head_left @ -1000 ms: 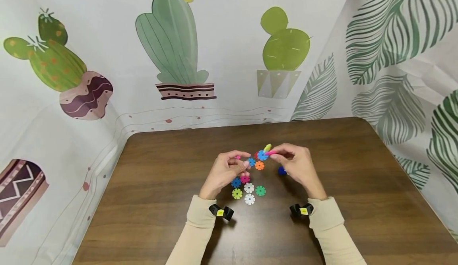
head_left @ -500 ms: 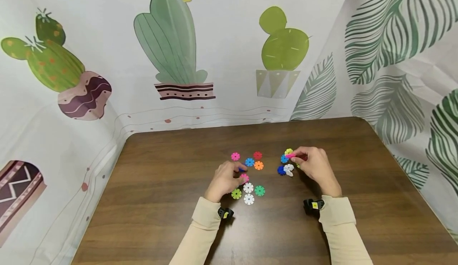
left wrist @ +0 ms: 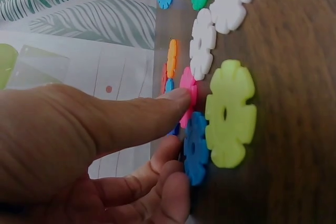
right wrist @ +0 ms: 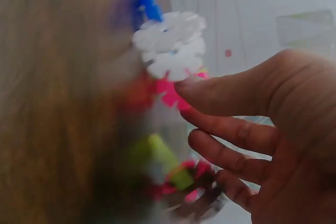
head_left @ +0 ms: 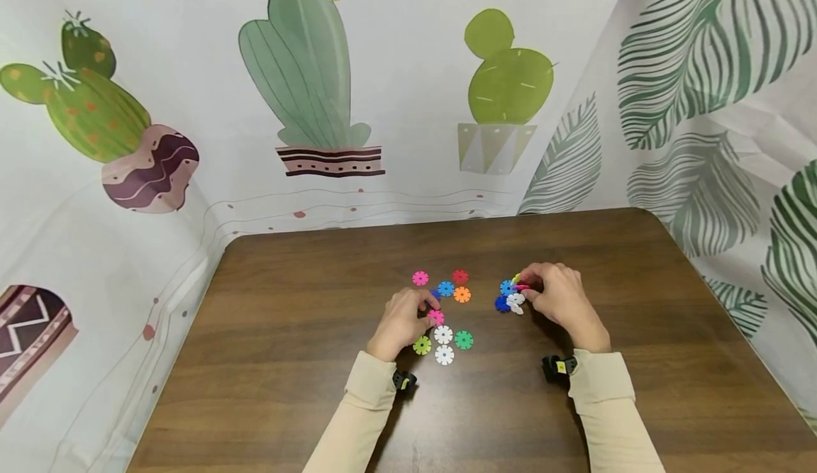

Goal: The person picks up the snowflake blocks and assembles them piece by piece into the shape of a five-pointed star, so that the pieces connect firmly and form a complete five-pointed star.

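Observation:
In the head view my left hand (head_left: 401,323) rests low over the discs left of centre. Its thumb touches a pink notched snowflake disc (left wrist: 190,85), and the loosely bent fingers lie behind a blue disc (left wrist: 196,153). A dark blue disc (head_left: 436,294) peeks out by the index finger. To the right, my right hand (head_left: 562,306) pinches a pink snowflake disc (right wrist: 170,94) between thumb and index finger. This piece belongs to a cluster with white discs (right wrist: 173,40), a dark blue one (head_left: 502,304), a light blue one (head_left: 507,288) and lime pieces, partly hidden by the hand.
Several loose snowflake discs lie flat between the hands: orange (head_left: 462,294), red (head_left: 459,276), light blue (head_left: 446,288), green (head_left: 464,340), white (head_left: 445,354) and lime (head_left: 422,345). Another pink disc (head_left: 420,278) is farther back. The brown table (head_left: 287,388) meets a patterned backdrop.
The right hand carried the pink disc and attached pieces rightward and lowered them beside the dark blue disc. The left hand dropped lower onto the loose discs, then stayed nearly still.

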Demonstrator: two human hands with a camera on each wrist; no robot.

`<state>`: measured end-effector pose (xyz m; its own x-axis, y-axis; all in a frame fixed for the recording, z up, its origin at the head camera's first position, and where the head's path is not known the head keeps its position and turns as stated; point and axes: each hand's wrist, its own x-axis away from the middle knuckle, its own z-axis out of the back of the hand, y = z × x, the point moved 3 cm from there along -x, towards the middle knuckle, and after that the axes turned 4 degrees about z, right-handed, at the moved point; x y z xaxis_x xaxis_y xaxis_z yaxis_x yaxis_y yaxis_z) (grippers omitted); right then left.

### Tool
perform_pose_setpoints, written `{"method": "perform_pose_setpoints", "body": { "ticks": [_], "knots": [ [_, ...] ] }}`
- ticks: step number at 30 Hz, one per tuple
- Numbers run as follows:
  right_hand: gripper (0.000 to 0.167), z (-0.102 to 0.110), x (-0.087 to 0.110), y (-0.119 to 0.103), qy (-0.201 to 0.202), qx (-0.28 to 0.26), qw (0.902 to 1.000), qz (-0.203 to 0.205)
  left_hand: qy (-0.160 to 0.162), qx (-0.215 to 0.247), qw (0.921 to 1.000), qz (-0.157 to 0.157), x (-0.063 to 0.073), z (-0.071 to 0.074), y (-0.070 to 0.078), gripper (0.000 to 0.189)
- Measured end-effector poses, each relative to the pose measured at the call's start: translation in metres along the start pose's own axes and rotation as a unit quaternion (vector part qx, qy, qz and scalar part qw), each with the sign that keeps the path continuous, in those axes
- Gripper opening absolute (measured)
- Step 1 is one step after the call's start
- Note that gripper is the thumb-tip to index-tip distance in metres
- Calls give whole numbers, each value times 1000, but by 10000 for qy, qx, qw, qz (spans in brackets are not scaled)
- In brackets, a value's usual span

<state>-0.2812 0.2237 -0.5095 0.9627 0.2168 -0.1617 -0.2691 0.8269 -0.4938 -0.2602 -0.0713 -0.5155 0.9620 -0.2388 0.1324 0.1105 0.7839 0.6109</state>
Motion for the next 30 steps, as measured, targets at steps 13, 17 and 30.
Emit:
{"method": "perform_pose_setpoints", "body": {
  "ticks": [13, 17, 30],
  "knots": [
    [15, -28, 4, -77, -2153, -1412, 9602, 1082, -152, -86, 9997, -177, 0, -1, 0, 24],
    [28, -49, 9, -94, -2928, -1258, 9423, 1025, -87, -172, 9997, -158, -1, -2, 2, 24],
    [27, -63, 7, -105, -2256, -507, 9661, 1144, -171, -4, 9998, -131, -3, -1, -1, 27]
  ]
}}
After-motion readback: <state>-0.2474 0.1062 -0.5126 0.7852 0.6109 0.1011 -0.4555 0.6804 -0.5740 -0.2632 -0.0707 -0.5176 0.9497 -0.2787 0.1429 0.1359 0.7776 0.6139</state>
